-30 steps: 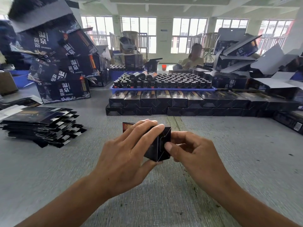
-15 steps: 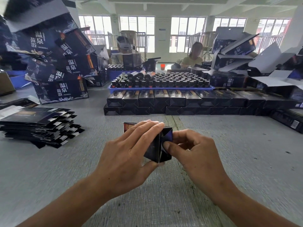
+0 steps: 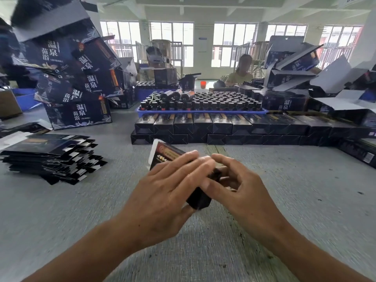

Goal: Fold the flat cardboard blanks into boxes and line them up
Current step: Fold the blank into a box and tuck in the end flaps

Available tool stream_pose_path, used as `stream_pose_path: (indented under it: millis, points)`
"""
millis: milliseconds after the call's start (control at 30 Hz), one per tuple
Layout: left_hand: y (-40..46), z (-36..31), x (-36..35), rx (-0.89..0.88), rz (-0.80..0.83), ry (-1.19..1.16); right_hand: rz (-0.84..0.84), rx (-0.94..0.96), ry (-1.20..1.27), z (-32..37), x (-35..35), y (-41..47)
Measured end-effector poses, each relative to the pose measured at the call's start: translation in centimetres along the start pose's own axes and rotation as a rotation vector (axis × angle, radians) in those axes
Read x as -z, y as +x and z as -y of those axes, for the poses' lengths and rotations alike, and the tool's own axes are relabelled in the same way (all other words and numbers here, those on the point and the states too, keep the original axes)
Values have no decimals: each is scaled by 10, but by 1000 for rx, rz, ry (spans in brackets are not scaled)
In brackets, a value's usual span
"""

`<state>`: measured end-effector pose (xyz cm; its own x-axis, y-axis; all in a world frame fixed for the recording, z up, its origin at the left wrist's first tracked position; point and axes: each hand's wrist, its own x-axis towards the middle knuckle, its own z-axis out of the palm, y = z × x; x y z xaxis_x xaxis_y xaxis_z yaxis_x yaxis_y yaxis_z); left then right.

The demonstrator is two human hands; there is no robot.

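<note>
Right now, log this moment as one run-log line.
step: folding box | left hand: grips box | right hand: works its near end | finished boxes: rowed ahead | flat blanks: stacked left

You're facing a back wall (image 3: 203, 64) w/ a row of tall grid windows (image 3: 171, 43), daylight flooding in. White beamed ceiling (image 3: 203, 5) overhead. Grey worktable (image 3: 295, 200) spreads under you, speckled. Metal railings (image 3: 179, 53) stand by the glass.
</note>
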<state>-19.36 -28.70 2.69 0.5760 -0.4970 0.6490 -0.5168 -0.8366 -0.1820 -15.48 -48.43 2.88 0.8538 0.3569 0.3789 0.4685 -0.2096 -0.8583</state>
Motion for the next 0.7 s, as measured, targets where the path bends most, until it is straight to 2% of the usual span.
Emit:
stream_pose_path:
  millis: [100, 167, 267, 333, 400, 467, 567, 700]
  points:
    - [0, -4, -2, -71, 55, 21, 5, -72, 132, -2, 0, 4]
    - [0, -6, -3, 26, -13, -19, -17, -142, 211, -4, 3, 7]
    - [0, -3, 2, 404, -205, -190, 54, -205, 235, -7, 6, 9]
    - [4, -1, 9, 697, -232, -506, 138, -234, 247, -6, 5, 8]
    - [5, 7, 11, 848, -207, -919, 205, -247, 212, -6, 3, 6]
    - [5, 13, 14, 876, -190, -1135, 250, -247, 154, -7, 1, 5]
    - [4, 14, 15, 830, -205, -1157, 241, -230, 135, -6, 1, 5]
    - [1, 7, 9, 789, -182, -1170, 92, -140, 187, -2, 5, 7]
